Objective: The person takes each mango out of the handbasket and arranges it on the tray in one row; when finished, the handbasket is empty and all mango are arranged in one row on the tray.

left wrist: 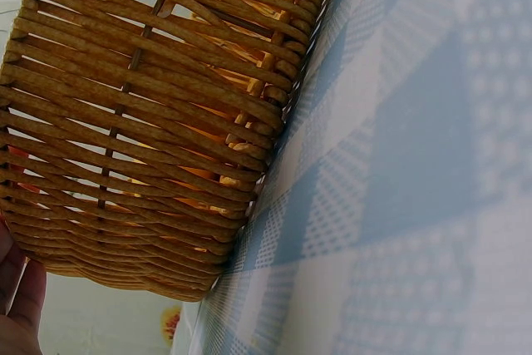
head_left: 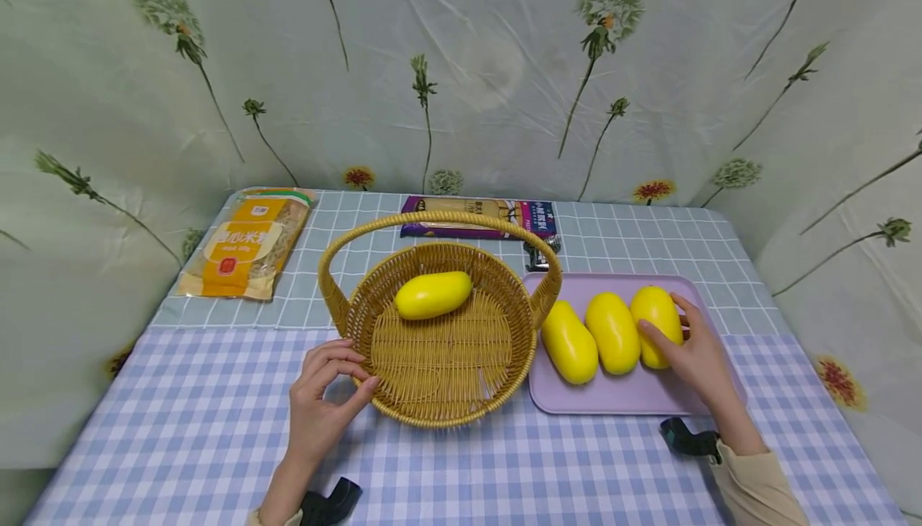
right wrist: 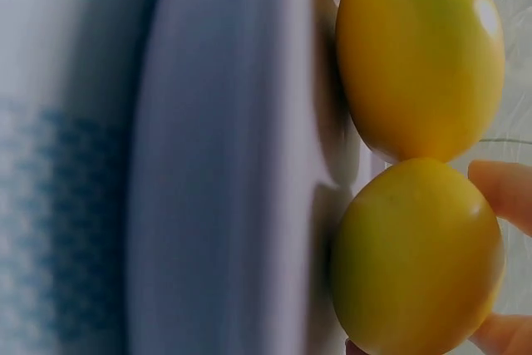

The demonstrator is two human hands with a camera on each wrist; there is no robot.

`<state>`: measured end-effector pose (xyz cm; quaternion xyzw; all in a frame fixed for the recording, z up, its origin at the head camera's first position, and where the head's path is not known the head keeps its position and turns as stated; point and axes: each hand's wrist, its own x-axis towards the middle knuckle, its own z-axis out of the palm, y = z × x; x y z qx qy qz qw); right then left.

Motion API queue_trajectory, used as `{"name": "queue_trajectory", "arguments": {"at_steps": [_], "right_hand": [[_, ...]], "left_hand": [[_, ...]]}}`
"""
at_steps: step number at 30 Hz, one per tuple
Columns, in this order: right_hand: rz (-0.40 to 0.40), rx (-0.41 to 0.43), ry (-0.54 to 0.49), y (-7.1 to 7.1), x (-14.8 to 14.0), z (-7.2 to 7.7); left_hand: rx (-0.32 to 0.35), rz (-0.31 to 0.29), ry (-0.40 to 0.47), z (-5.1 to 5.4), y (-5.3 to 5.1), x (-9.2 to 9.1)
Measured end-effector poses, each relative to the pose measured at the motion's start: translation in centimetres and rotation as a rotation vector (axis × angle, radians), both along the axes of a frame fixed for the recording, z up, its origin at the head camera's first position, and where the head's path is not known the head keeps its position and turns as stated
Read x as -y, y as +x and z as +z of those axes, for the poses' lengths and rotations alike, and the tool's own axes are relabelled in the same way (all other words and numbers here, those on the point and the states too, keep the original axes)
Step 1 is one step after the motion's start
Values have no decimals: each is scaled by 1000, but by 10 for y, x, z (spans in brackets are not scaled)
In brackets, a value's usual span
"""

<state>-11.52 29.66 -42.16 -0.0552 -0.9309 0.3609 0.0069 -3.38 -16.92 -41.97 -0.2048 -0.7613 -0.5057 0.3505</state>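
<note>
Yellow melon (head_left: 656,309) is pinched by right hand (head_left: 695,355); wicker basket (head_left: 441,358) is held by left hand (head_left: 322,399); neighbouring melon (head_left: 612,334), left of right hand, could be knocked by slipping grip.

In the head view the light is soft and quite even, with a pale sheen on the backdrop cloth (head_left: 497,70). The left wrist view is dimmer; the basket (left wrist: 150,139) looks fairly sharp, but the near tablecloth (left wrist: 432,172) is blurred. In the right wrist view, the tray (right wrist: 216,164) is out of focus, and the yellow fruits (right wrist: 416,259) show small white glare and dark shadows beside them.
</note>
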Motion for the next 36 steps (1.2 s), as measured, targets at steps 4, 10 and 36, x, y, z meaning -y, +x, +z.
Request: {"name": "queue_trajectory", "arguments": {"at_steps": [4, 10, 36], "right_hand": [[5, 3, 12, -1, -1, 0], [13, 14, 13, -3, 0, 0], [-9, 98, 5, -6, 0, -2]], "left_hand": [[-3, -3, 4, 0, -1, -1], [-12, 1, 6, 1, 0, -1], [-3, 4, 1, 1, 0, -1]]}}
